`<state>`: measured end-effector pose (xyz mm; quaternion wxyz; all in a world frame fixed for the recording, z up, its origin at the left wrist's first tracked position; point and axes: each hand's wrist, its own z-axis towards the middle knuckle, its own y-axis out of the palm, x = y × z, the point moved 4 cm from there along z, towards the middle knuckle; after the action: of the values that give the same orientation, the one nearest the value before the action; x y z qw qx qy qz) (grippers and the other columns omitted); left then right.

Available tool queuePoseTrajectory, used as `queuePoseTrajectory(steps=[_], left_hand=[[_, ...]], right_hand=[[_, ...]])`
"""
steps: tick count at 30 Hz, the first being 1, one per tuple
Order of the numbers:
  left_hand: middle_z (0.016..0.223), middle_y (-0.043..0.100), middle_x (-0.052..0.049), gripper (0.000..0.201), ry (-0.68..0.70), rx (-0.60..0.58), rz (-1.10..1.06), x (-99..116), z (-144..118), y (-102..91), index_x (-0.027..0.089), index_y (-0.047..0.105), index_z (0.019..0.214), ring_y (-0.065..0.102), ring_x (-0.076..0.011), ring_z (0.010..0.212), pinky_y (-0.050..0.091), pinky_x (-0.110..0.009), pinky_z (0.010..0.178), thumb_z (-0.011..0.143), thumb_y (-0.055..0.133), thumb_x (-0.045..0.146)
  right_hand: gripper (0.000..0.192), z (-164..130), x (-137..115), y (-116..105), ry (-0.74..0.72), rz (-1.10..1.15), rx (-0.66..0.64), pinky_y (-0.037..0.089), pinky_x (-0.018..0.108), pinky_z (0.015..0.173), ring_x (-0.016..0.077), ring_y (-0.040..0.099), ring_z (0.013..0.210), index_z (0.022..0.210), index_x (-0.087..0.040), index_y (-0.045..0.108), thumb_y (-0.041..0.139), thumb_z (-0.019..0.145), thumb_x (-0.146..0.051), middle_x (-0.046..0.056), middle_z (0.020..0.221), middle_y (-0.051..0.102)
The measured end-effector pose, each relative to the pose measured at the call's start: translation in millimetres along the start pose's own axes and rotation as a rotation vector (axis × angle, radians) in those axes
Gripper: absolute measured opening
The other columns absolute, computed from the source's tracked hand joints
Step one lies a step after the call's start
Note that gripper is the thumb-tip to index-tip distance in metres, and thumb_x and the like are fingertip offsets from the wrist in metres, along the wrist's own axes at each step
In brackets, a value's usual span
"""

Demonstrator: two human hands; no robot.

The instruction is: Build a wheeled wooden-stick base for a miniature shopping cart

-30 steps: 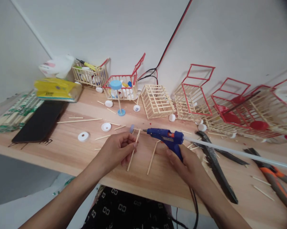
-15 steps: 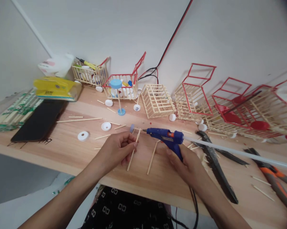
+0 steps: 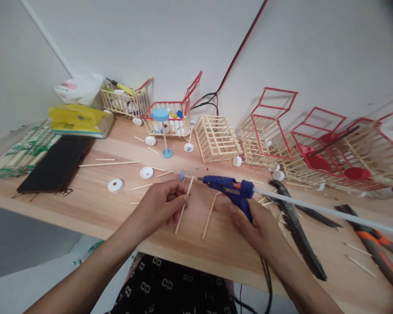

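The person's right hand [image 3: 253,222] held a blue glue gun [image 3: 231,185], and this glue gun is the landmark for all places here. The right grip was closed around its handle, though some of the fingers were hidden. A long clear glue rod [image 3: 314,206] stuck out of the back of the glue gun, toward the right.

Just left of the glue gun's nozzle, the left hand [image 3: 168,200] held a thin wooden stick [image 3: 184,209]. The left grip was pinched, with thumb and fingers closed on the stick, which was tilted. Its upper end was very near the nozzle; whether they touched, I cannot tell. A small pale blue cap [image 3: 182,175] stood a little farther left of the nozzle.

In front of the glue gun, another stick [image 3: 209,216] was on the worktop [image 3: 95,205]. Well to the left of the glue gun lay two white caps [image 3: 115,186] and, farther, a black phone [image 3: 55,165]. Behind the glue gun was a wooden basket [image 3: 218,137], and behind to the left was a red-edged cart [image 3: 168,117] with caps inside. To the right of the glue gun lay a black tool [image 3: 297,231] and, farther, orange-and-grey pliers [image 3: 373,244].
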<state>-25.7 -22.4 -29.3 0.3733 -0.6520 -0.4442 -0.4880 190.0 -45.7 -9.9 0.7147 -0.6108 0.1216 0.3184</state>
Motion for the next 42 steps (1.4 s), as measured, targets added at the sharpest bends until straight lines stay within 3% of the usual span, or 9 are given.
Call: queuePoseTrajectory(steps=[12,24,34,42], left_hand=[[0.060,0.056,0.004,0.009,-0.012,0.012,0.005,0.6,0.5,-0.1,0.016,0.054,0.081,0.046,-0.0045,0.038,0.037,-0.014,0.032,0.079,0.057,0.024],[0.059,0.054,0.005,0.008,-0.012,0.008,0.014,2.0,1.1,1.0,0.015,0.055,0.080,0.045,-0.0042,0.038,0.037,-0.013,0.032,0.079,0.056,0.023],[0.063,0.056,0.003,0.011,0.013,0.005,0.020,0.7,0.4,-0.7,0.015,0.056,0.083,0.047,-0.0047,0.040,0.037,-0.014,0.033,0.079,0.057,0.026],[0.054,0.049,0.006,0.012,-0.014,-0.009,0.070,2.2,-10.4,1.9,0.016,0.055,0.082,0.047,-0.0067,0.042,0.037,-0.014,0.036,0.080,0.057,0.028]], right_hand=[[0.025,-1.9,0.4,-0.1,-0.007,-0.018,-0.007,0.038,0.028,0.053,0.0182,0.050,0.057,0.074,-0.023,0.051,0.044,0.092,-0.038,-0.001,0.054,0.047],[0.023,-1.3,-0.3,-0.8,-0.023,-0.022,-0.004,0.038,0.027,0.052,0.0168,0.048,0.055,0.080,-0.022,0.054,0.043,0.093,-0.038,-0.001,0.056,0.049],[0.025,-2.5,1.5,-0.8,-0.003,-0.022,0.022,0.037,0.027,0.051,0.0176,0.048,0.055,0.074,-0.022,0.052,0.045,0.092,-0.038,-0.002,0.054,0.047],[0.024,-1.9,1.7,-2.2,-0.016,0.005,0.024,0.041,0.029,0.057,0.0187,0.052,0.061,0.075,-0.022,0.051,0.043,0.092,-0.037,0.000,0.059,0.052]])
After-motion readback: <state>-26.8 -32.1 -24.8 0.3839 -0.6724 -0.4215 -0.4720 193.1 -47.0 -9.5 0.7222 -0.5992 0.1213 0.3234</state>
